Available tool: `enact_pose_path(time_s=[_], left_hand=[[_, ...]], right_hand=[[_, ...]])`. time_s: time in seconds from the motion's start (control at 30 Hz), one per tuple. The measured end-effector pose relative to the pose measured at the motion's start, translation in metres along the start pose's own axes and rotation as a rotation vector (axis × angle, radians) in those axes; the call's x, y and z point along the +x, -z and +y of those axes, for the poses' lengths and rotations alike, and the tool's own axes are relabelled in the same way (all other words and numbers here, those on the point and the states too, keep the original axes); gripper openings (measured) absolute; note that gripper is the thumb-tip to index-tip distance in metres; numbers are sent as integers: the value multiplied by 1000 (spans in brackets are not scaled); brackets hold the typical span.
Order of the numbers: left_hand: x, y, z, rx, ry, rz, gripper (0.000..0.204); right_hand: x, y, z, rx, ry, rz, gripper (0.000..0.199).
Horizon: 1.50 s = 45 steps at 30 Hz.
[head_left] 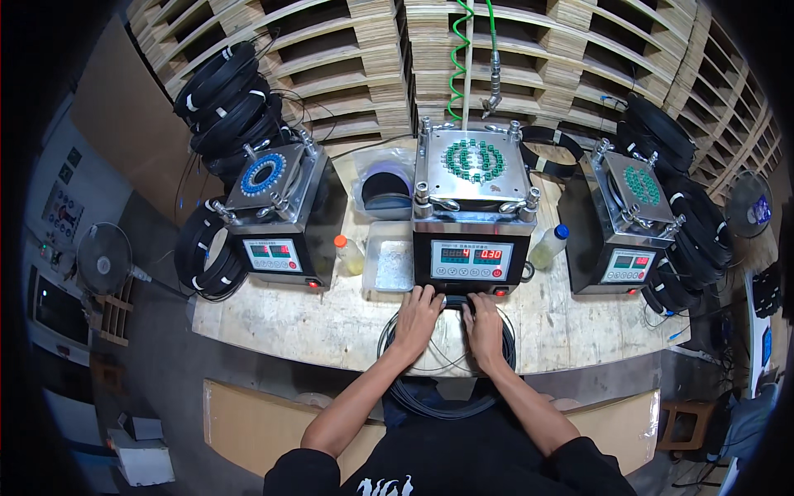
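Observation:
A large coil of thin black cable (pixel 451 411) lies at the table's front edge and hangs over it toward my body. My left hand (pixel 419 320) grips the far part of the coil, its fingers curled. Close beside it, my right hand (pixel 484 329) also closes round the bundle, thumb toward the middle. Just beyond my fingers stands the middle polishing machine (pixel 473 258), with a lit red and green display. On its top, a square metal plate (pixel 430 157) carries a ring of green connector holders (pixel 474 160).
Similar machines stand at left (pixel 273 256) and right (pixel 633 266). Around the middle one are a clear tray (pixel 390 283), an orange-capped bottle (pixel 351 258) and a blue-capped bottle (pixel 549 246). Black cable coils are stacked at left (pixel 219 91) and right (pixel 653 132). Wooden pallets (pixel 347 66) rise behind.

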State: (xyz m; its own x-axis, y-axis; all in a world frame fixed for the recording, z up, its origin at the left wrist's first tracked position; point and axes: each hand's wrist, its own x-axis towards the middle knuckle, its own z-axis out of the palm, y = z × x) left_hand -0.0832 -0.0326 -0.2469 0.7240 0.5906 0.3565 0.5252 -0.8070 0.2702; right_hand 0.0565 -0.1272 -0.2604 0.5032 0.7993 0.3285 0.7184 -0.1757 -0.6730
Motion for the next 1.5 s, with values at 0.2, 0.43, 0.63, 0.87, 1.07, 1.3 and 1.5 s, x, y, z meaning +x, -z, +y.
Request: enact_pose_path(time_s=[0.2,0.43,0.63,0.87,1.07,1.3,1.5], left_hand=[[6,10,-6,-203,39,36,25],[37,68,-23,-654,281,149,19],[146,132,-56,-986,319,232,33],[209,128,-62,-1058,451,-170,48],[212,120,-65,-1324,424,-75,36],[231,187,-47,-1345,143,15,43],[223,156,-64,-654,70,175,38]], right_hand=[[-6,24,-5,64,48,-115,27],[40,103,-26,310,124,68,20],[217,145,-7,190,123,294,26],[312,95,23,554,-156,-116,35],[309,111,-14,826,-251,-132,17],[350,164,-71,1183,-190,-147,16],[360,150,-107,1012,-210,-13,23]])
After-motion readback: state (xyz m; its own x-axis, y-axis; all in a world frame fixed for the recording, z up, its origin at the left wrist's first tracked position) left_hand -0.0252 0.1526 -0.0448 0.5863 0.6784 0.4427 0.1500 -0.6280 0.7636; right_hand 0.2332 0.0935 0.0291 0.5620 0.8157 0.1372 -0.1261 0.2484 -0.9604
